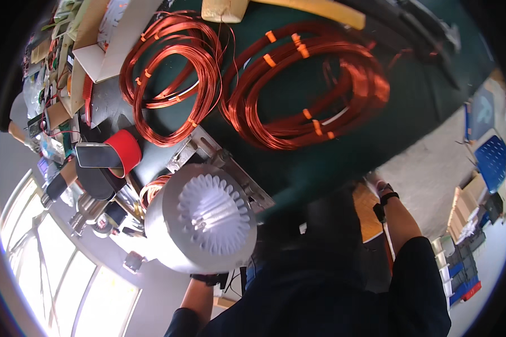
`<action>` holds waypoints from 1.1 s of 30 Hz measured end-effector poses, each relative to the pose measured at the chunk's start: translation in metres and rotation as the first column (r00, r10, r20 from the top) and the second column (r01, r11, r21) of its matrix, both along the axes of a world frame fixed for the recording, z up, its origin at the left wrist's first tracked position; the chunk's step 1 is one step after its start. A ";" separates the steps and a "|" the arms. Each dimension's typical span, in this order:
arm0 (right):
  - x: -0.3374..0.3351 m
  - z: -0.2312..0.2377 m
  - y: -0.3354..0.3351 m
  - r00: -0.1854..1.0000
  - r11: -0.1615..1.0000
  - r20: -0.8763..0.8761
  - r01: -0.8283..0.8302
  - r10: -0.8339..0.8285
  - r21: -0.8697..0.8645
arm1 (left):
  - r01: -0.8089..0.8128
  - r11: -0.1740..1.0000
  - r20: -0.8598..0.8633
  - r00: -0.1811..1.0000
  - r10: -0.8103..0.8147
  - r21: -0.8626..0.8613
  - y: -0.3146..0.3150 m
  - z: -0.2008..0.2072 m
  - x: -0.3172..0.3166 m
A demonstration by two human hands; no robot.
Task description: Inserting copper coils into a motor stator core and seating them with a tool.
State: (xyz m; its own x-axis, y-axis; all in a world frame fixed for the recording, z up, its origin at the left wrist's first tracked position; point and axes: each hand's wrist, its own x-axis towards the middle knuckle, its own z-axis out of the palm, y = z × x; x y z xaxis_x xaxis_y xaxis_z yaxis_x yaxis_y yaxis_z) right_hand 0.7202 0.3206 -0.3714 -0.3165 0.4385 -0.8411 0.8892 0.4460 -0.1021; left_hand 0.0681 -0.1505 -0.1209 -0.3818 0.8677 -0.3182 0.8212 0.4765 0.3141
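A silver metal cylinder with a ring of slots inside, like a motor stator core (pixel 157 224), looms at the near left edge of the table. My left forearm (pixel 198 297), with a black wristband, reaches up behind it; the hand itself is hidden, so its grip does not show. Low at the table's right edge is my right hand (pixel 374 180), small and blurred, its fingers not clear. Across the table lie two groups of copper wire coils, a left one (pixel 208 90) and a larger right one (pixel 253 121), tied with orange bands.
A slotted metal bar (pixel 239 180) lies beside the cylinder. Left of it are a red ring-shaped roll (pixel 128 151), a phone-like dark slab (pixel 95 155) and crowded tools. A yellow-handled mallet (pixel 225 10) rests at the far edge. Blue bins (pixel 492 163) stand at the right.
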 end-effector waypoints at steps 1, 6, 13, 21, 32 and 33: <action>-0.043 -0.044 -0.058 0.996 0.995 -0.069 0.046 -0.052 -0.086 | 0.051 0.995 -0.052 0.997 -0.056 -0.080 -0.005 0.025 -0.020; -0.116 -0.084 -0.124 0.943 0.902 -0.143 0.233 -0.301 -0.365 | 0.062 0.943 -0.091 0.991 -0.097 -0.328 -0.037 0.095 -0.056; -0.185 -0.080 -0.079 0.872 0.818 -0.005 0.456 -0.489 -0.350 | 0.039 0.950 0.093 0.996 -0.010 -0.311 -0.032 0.094 -0.032; -0.355 -0.160 0.036 0.740 0.743 -0.088 0.652 -0.667 -0.152 | -0.030 0.998 0.228 0.973 0.041 -0.050 0.048 0.040 -0.010; -0.268 -0.114 0.059 0.392 0.496 -0.418 0.850 -0.819 -0.176 | -0.048 0.944 0.201 0.979 -0.020 0.327 0.144 -0.001 -0.002; -0.256 -0.115 0.094 0.365 0.499 -0.450 0.836 -0.815 -0.226 | -0.064 0.933 0.160 0.987 0.007 0.354 0.142 0.009 0.001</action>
